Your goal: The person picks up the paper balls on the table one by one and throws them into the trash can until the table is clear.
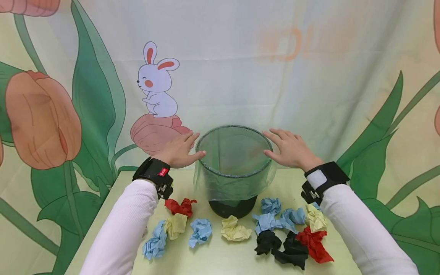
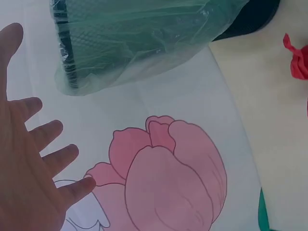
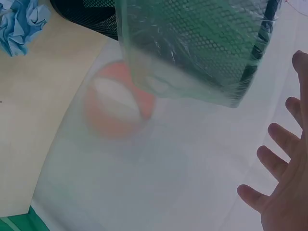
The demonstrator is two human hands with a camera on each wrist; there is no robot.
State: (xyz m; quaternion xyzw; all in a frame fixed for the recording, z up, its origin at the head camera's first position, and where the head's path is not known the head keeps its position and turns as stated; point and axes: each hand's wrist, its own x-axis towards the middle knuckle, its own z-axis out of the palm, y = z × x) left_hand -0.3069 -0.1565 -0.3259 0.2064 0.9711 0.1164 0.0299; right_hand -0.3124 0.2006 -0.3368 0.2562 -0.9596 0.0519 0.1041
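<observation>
A black mesh wastebasket (image 1: 233, 208) stands upright on the table, lined with a translucent green plastic bag (image 1: 237, 187). The bag is folded over the rim and hangs down outside the basket. On the left of the rim my left hand (image 1: 180, 150) is held with spread fingers and nothing in it. Across from it, my right hand (image 1: 290, 149) is likewise spread and holds nothing. In the left wrist view a gap shows between the left hand (image 2: 29, 159) and the bag (image 2: 139, 48). The right wrist view shows the right hand (image 3: 284, 159) apart from the bag (image 3: 192, 57) too.
Crumpled paper balls lie before the basket: red (image 1: 180, 207), yellow (image 1: 235, 229) and blue (image 1: 200, 232) ones on the left and middle. More blue (image 1: 271, 206), black (image 1: 292, 252), red (image 1: 314, 244) and yellow (image 1: 315, 218) ones cluster right. A printed curtain (image 1: 223, 76) hangs behind the table (image 1: 220, 263).
</observation>
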